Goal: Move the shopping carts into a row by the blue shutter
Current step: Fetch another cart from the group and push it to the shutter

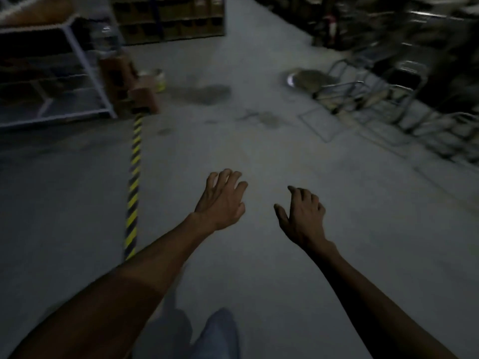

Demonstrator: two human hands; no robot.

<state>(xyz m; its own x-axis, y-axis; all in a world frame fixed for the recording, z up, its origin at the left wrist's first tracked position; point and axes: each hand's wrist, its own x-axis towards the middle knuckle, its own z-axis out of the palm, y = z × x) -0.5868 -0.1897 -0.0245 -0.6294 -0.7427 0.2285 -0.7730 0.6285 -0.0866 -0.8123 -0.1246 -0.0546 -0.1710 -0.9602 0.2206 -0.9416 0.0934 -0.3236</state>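
Both my arms reach forward over a grey concrete floor [259, 156] in a dim storeroom. My left hand [223, 200] hangs palm down with fingers loosely spread and holds nothing. My right hand [303, 216] hangs beside it, fingers relaxed, also holding nothing. Blurred metal shopping carts [368, 99] stand at the right, well ahead of both hands. No blue shutter is in view.
A metal shelving rack [77, 73] stands at the far left with brown boxes [140, 97] and a small tin [158, 79] beside it. A yellow-and-black striped strip [133, 187] runs along the floor. Shelves of boxes [171, 19] line the back. A round metal dish [293, 80] lies near the carts.
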